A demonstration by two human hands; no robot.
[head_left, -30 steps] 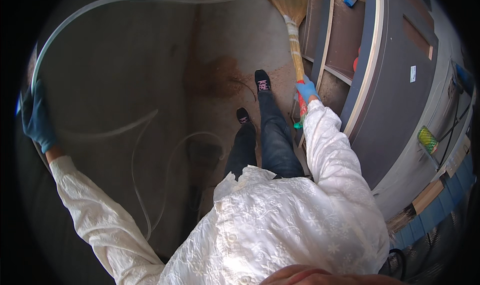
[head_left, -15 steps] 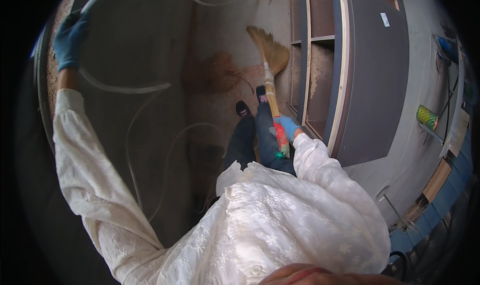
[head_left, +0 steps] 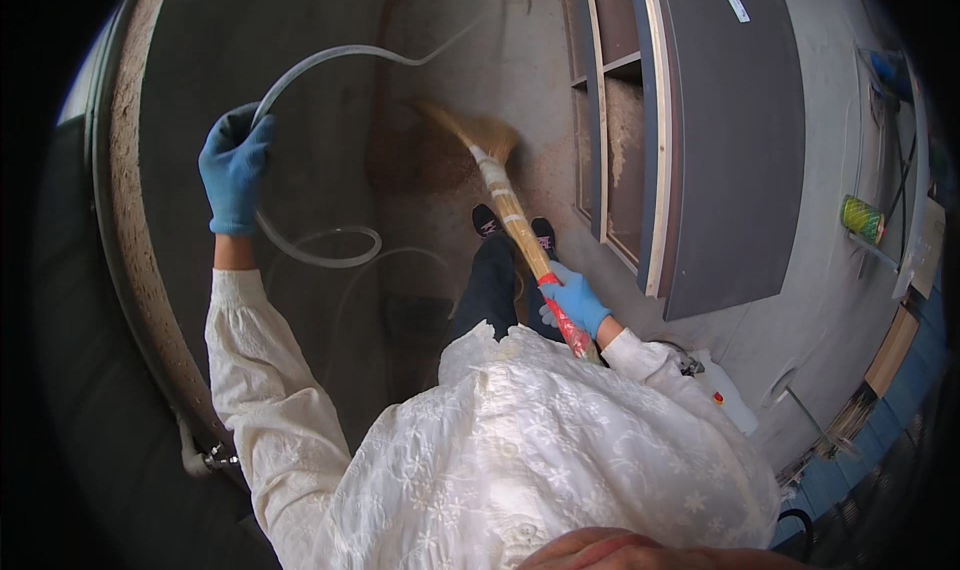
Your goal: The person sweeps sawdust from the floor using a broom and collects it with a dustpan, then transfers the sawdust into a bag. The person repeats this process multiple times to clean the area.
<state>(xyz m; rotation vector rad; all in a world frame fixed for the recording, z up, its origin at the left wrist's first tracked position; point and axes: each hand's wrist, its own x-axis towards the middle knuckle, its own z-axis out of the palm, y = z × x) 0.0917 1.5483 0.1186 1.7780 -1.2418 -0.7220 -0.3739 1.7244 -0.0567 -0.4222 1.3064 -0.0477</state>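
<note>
A straw broom (head_left: 512, 214) slants across a worker's legs, its bristles blurred over a patch of reddish-brown dust (head_left: 400, 160); whether they touch the floor is hard to tell. The right hand (head_left: 574, 298), in a blue glove, is wrapped around the red-covered end of the handle. The gloved left hand (head_left: 234, 167) pinches a clear hose (head_left: 345, 50) that arcs forward and loops below the wrist. Within the last half second the broom head has swung left, away from the shelving and onto the dust, putting the bristles to the debris, while the left hand has drawn the hose inward from a speckled tan board edge (head_left: 124, 150). The concrete floor (head_left: 548, 100) is grey and dusty. To the right stands a dark shelving unit (head_left: 735, 170) with pale wooden edging, and beyond it a yellow-green cylinder (head_left: 862, 219).
</note>
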